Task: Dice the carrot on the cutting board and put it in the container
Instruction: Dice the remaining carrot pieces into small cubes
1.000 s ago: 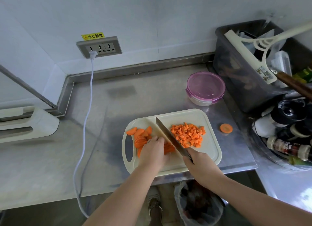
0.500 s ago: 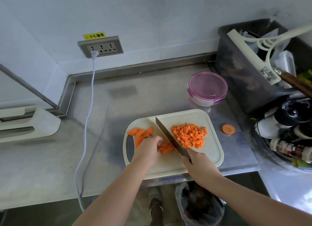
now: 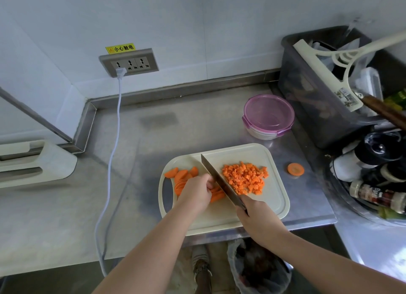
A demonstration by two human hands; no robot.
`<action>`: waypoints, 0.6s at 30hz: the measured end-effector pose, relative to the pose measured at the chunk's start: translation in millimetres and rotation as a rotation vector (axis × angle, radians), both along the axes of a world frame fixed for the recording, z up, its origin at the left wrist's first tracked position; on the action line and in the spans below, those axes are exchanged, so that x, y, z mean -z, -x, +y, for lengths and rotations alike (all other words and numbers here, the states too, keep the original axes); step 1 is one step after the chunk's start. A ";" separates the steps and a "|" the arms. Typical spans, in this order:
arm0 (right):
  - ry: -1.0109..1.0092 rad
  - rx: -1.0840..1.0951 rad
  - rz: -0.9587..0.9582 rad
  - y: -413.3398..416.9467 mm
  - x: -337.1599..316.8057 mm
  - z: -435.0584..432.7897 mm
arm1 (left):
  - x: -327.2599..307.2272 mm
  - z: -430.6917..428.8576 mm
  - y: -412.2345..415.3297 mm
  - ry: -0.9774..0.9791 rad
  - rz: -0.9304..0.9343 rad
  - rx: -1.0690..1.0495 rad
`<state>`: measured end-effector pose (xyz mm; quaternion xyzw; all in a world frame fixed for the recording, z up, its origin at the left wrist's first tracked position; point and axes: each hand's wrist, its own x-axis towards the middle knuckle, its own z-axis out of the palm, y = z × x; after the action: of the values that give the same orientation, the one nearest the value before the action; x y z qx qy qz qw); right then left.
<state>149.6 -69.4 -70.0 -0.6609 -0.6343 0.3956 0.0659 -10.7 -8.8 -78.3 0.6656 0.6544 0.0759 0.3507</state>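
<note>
on the cream plastic cutting board (image 3: 274, 197), dicing looks half done: left hand (image 3: 196, 192) holds orange carrot slices (image 3: 182, 179), right hand (image 3: 257, 219) grips the steel knife (image 3: 219, 181) beside the diced carrot pile (image 3: 245, 178). next likely calls for more chopping; the purple-lidded round container (image 3: 269, 115) is unopened.

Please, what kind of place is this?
Probably a kitchen, maybe a commercial one: a steel counter, a cutting board with diced carrot, and seasoning bottles at the right.

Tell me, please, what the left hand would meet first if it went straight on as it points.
Probably the knife, its blade just right of the left hand, which holds the carrot slices; contact is unclear.
</note>
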 end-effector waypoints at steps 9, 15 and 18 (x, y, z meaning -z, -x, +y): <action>-0.030 -0.006 0.005 -1.8 2.0 -1.3 | -1.6 -1.7 0.6 -0.079 -0.003 -0.045; -0.038 -0.004 -0.005 -1.0 2.4 -2.5 | -0.8 -8.2 -4.3 -0.065 0.204 0.214; -0.029 0.002 -0.009 -0.4 0.6 -1.9 | 3.3 -8.8 -7.3 -0.115 0.279 0.214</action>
<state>150.0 -71.3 -70.6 -0.6621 -0.6398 0.3834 0.0731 -3.4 -17.5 -81.6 0.7545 0.6168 -0.0175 0.2237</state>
